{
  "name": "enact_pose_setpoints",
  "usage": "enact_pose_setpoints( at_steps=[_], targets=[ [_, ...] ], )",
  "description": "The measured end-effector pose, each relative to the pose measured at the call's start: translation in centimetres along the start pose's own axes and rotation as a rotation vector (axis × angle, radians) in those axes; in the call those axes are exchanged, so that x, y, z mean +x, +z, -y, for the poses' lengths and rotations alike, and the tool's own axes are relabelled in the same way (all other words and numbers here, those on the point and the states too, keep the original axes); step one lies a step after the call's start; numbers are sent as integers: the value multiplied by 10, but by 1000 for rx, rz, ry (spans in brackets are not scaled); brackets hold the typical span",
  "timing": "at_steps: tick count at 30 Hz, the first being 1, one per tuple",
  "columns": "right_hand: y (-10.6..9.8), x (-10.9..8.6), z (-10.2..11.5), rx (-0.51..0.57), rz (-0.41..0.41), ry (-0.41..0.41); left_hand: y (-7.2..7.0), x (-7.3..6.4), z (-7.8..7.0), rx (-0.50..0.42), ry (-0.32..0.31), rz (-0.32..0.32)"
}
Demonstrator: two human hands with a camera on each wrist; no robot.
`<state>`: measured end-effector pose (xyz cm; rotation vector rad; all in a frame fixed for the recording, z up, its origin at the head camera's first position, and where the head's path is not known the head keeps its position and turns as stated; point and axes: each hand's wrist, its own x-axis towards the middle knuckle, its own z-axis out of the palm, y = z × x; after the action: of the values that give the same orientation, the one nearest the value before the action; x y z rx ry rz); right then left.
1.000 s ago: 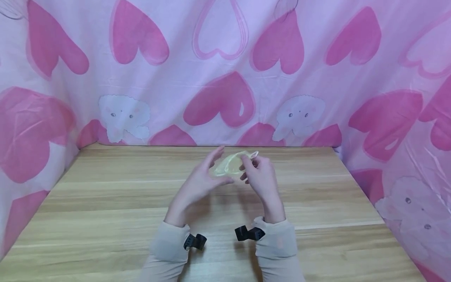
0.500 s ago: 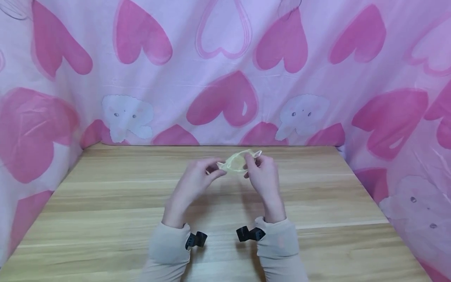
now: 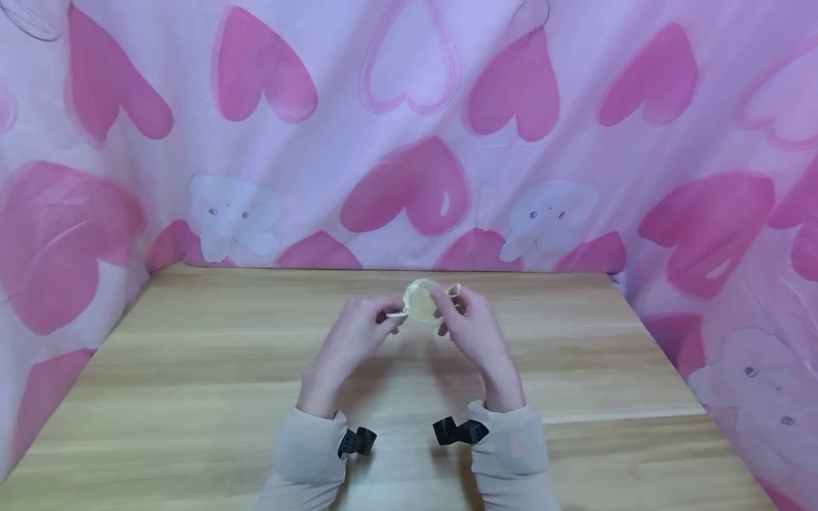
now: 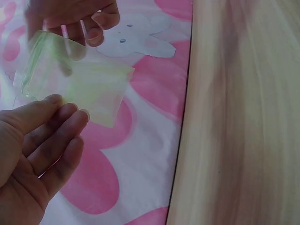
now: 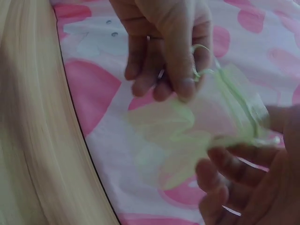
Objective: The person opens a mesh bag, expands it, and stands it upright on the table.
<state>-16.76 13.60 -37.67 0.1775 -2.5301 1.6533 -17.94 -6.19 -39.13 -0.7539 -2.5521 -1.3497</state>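
A small sheer yellow-green drawstring pouch [image 3: 420, 301] is held up between both hands above the far part of the table. My left hand [image 3: 359, 328] pinches its left end between thumb and fingers, where a pale cord sticks out. At the opposite end my right hand [image 3: 473, 328] pinches the pouch, and a loop of cord stands beside the fingers. In the left wrist view the pouch [image 4: 98, 86] hangs flat and see-through. The right wrist view shows its gathered band [image 5: 241, 105] between the hands and its body hanging loose. Whether anything is inside cannot be told.
A wood-grain table [image 3: 211, 397] lies below the hands. Pink cloth [image 3: 409, 184] with hearts and white animal figures hangs along its back and sides. Black wrist cameras [image 3: 460, 430] are strapped over the beige sleeves [image 3: 307, 454].
My left hand, spread wide beside the pouch a second ago, has closed to pinch its left end. The pouch has turned and now looks rounder. My right hand keeps its pinch.
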Motion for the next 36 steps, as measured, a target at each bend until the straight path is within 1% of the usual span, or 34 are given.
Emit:
enact_pose_setpoints(
  at_steps=[2,4,7,9,11,12,13,16,18,19,21,22,25,27,28,31,36],
  targets=[
    [-2,-1,-3,5,95,-41,-1,-2,1,-2,-29,1],
    [-5,-1,-6,37,178,-90,-2,-3,1,-5,-40,-4],
    [-10,-2,-10,179,279,-135,-4,-2,0,-20,-39,-4],
    [-13,-3,-12,282,306,-155,-5,-1,-1,-31,-46,-2],
    [-13,-2,-14,352,289,-162,-6,-1,-2,-37,-60,-1],
    [-13,-1,-14,352,262,-166,-6,-1,-3,-37,-65,-1],
    [-12,0,-15,330,227,-168,-6,-1,-4,-40,-69,1],
    [-8,3,-17,214,139,-164,-7,-1,-5,-42,-71,6],
    [-6,4,-17,127,109,-148,-6,-1,-3,-40,-63,7],
    [-6,3,-13,87,102,-140,-5,-1,-2,-37,-57,9],
    [-7,-1,-5,29,99,-144,-2,0,3,7,-30,2],
    [-6,0,-7,-1,89,-158,-1,1,5,36,-8,-3],
    [-5,2,-16,-82,70,-189,4,2,11,118,34,-13],
    [-2,8,-31,-123,66,-216,7,2,15,161,39,-13],
    [-1,11,-39,-139,72,-214,8,2,16,169,31,-7],
    [-1,10,-42,-180,122,-180,12,2,21,193,-4,27],
    [1,10,-46,-239,243,-107,14,-1,29,198,-38,69]
  ],
)
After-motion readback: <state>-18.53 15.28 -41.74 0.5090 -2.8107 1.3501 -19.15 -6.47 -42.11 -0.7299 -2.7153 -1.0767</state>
